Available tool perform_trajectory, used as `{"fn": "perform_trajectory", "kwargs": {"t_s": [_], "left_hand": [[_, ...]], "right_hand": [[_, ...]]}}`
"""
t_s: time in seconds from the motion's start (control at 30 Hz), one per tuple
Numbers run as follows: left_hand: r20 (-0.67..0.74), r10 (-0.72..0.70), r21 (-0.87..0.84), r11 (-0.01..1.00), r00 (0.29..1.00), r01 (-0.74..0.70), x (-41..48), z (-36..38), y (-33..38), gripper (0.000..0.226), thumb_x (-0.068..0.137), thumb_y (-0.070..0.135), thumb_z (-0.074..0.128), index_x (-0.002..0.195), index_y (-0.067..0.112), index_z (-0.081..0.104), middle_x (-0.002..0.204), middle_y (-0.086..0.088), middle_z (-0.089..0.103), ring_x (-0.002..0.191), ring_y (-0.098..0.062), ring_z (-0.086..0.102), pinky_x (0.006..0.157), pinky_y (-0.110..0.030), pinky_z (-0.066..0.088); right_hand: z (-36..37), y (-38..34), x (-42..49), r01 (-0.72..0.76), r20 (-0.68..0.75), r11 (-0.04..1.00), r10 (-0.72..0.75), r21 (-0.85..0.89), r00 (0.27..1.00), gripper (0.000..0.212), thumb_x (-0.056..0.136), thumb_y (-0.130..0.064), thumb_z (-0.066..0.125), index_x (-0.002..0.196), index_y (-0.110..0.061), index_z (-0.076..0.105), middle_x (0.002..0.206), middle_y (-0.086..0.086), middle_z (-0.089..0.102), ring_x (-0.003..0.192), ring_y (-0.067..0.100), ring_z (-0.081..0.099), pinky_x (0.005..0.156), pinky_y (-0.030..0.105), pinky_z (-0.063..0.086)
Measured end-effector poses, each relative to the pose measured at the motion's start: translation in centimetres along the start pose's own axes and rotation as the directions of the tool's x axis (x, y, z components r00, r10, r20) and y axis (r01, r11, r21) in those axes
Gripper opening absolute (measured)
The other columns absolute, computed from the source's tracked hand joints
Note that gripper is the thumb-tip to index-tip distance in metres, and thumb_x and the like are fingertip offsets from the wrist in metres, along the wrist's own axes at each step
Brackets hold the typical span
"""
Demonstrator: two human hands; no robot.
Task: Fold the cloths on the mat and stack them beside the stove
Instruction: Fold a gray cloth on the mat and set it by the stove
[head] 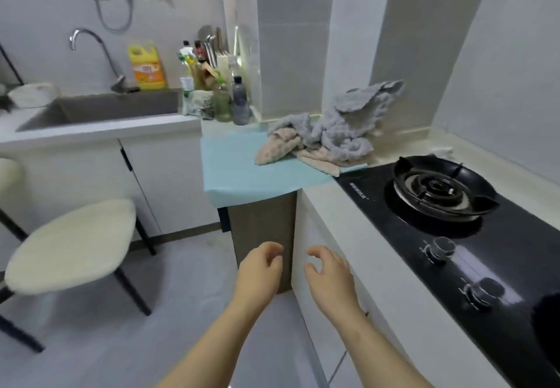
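No folding is done: grey cloths and pink cloths lie heaped on the blue mat beside the stove, while left hand and right hand hover empty, each grip spread.

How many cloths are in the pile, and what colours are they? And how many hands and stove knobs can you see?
Grey cloths: at least 1; the heap is too tangled to separate
Pink cloths: at least 1, same trouble
Stove knobs: 2
Hands: 2, left hand and right hand, both empty
Total: at least 6
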State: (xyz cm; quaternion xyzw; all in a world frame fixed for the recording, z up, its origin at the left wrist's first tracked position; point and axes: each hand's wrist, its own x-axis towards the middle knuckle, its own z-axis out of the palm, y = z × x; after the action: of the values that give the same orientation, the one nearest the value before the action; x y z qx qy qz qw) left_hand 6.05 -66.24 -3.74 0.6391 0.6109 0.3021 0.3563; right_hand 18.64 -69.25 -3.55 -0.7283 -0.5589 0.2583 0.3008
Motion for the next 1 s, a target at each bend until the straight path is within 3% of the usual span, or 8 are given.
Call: {"fn": "perform_trajectory", "kwargs": {"t_s": [0.23,0.47,0.57,0.67,0.9,1.0], "left_hand": [[-0.065,-0.102,-0.034,0.994,0.993,0.100,7.6,-4.3,-3.5,0.028,0.096,0.016,0.043,0.121,0.022,0.056,0.123,0.005,0.059,0.109,-0.010,0.054,0.088,-0.021,0.042],[-0.131,-0.065,-0.033,0.998,0.989,0.061,18.7,-5.0,-2.5,0.028,0.095,0.016,0.045,0.120,0.021,0.056,0.115,0.006,0.059,0.090,-0.004,0.053,0.075,-0.018,0.044],[-0.118,-0.067,-0.028,0.998,0.991,0.064,23.8,-4.4,-1.6,0.027,0.096,0.020,0.045,0.120,0.024,0.056,0.123,0.008,0.056,0.096,-0.007,0.054,0.083,-0.022,0.046],[-0.118,-0.071,-0.016,0.997,0.990,0.069,28.3,-4.2,-0.9,0.027,0.095,0.020,0.046,0.119,0.025,0.056,0.124,0.009,0.056,0.093,-0.005,0.053,0.081,-0.020,0.041],[-0.063,-0.070,-0.074,0.995,0.996,0.066,36.3,-4.4,-0.5,0.026,0.094,0.016,0.046,0.115,0.022,0.059,0.115,0.010,0.059,0.091,-0.008,0.057,0.075,-0.020,0.042],[-0.004,-0.053,-0.159,0.986,0.999,0.052,40.5,-4.1,0.1,0.024,0.092,0.013,0.046,0.109,0.022,0.061,0.106,0.008,0.062,0.082,-0.007,0.057,0.065,-0.012,0.043]], "right_hand": [[4.6,-3.7,7.5,0.015,0.100,0.998,-0.021,0.056,0.995,0.030,0.096,-0.022,0.046,0.125,-0.025,0.051,0.129,-0.007,0.050,0.123,0.011,0.040,0.101,0.027,0.036],[6.4,-4.8,18.9,0.030,0.068,0.992,-0.038,0.124,0.997,0.028,0.094,-0.020,0.048,0.121,-0.023,0.053,0.125,-0.007,0.054,0.118,0.011,0.045,0.099,0.027,0.041],[6.4,-5.1,24.3,0.027,0.063,0.994,-0.033,0.107,0.997,0.028,0.094,-0.021,0.047,0.122,-0.024,0.052,0.127,-0.007,0.053,0.120,0.013,0.044,0.097,0.028,0.041],[6.4,-5.5,29.1,0.035,0.063,0.993,-0.043,0.112,0.997,0.028,0.093,-0.020,0.048,0.121,-0.022,0.053,0.127,-0.004,0.053,0.121,0.015,0.043,0.096,0.030,0.041],[6.4,-6.6,36.8,0.095,-0.060,0.995,-0.093,0.030,0.994,0.029,0.090,-0.015,0.051,0.118,-0.018,0.057,0.127,-0.001,0.051,0.117,0.019,0.045,0.098,0.035,0.039],[6.5,-7.8,39.6,0.139,-0.244,0.987,-0.155,-0.079,0.957,0.027,0.087,-0.009,0.053,0.111,-0.015,0.063,0.124,0.002,0.053,0.114,0.022,0.044,0.097,0.033,0.037]]}}
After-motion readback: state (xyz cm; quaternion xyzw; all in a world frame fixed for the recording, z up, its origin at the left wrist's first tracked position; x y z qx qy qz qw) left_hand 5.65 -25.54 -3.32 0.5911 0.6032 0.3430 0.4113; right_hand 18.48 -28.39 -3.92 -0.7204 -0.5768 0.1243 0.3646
